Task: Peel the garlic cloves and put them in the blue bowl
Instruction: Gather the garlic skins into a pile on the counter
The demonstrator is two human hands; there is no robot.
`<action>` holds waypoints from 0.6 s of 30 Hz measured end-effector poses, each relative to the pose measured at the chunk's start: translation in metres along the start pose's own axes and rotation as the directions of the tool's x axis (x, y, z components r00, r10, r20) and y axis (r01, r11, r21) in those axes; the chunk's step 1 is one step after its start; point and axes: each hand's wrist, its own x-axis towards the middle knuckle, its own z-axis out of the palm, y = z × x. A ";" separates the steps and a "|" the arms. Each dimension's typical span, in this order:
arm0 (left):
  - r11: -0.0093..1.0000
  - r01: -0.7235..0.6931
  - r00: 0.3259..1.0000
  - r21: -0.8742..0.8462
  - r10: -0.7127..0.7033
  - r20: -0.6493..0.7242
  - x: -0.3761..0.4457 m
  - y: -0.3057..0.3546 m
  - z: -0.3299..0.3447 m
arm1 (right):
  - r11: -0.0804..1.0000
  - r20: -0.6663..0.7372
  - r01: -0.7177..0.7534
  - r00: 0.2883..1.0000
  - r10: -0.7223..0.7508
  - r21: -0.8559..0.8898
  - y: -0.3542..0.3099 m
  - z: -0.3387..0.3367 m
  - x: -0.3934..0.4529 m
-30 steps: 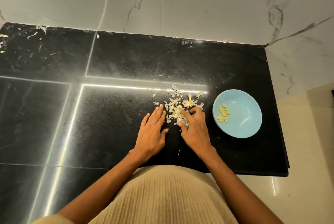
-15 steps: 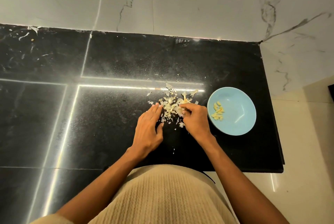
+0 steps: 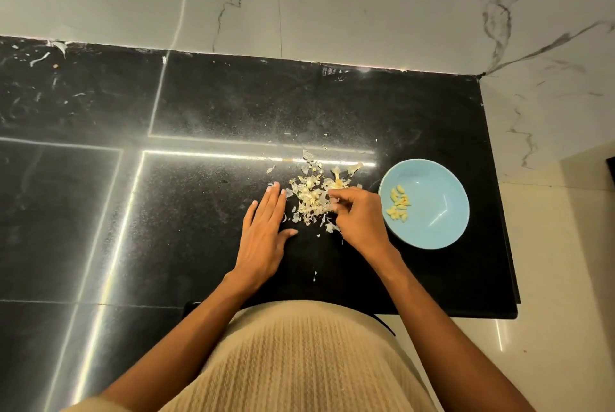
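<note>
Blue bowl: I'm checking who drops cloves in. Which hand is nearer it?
Right. The right hand is just left of the blue bowl; the left hand lies flat beyond the peel pile.

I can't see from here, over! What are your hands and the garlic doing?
Left hand flat on counter. Right hand picking in peel pile. Peeled cloves in blue bowl. Nothing blocking.

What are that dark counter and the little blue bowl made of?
The black countertop looks like polished stone, perhaps granite: fine speckles and mirror-sharp light reflections. The round pale blue bowl appears to be glazed ceramic or smooth plastic; its even colour and soft glossy highlight leave that open.
</note>
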 end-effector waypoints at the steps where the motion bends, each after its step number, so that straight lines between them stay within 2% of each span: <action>1: 1.000 0.001 1.000 -0.007 -0.001 -0.004 0.005 0.001 0.001 | 1.000 0.023 0.020 1.000 -0.019 -0.010 -0.001 0.000 -0.001; 5: 0.999 0.017 1.000 -0.046 -0.018 -0.023 0.027 0.010 0.006 | 0.993 0.042 0.118 0.992 -0.118 -0.003 -0.002 0.000 -0.007; 8: 0.993 0.015 0.999 -0.120 -0.020 -0.045 0.035 0.016 0.005 | 0.985 -0.020 0.166 0.986 -0.167 -0.038 -0.001 0.000 -0.013; 13: 0.975 0.002 0.995 -0.224 -0.023 -0.093 0.023 0.015 -0.002 | 0.969 -0.134 0.193 0.968 -0.214 -0.153 0.015 0.007 -0.033; 18: 0.964 0.056 0.988 -0.261 -0.090 -0.121 -0.006 -0.001 -0.009 | 0.972 -0.081 0.149 0.983 -0.165 -0.180 0.031 0.015 -0.055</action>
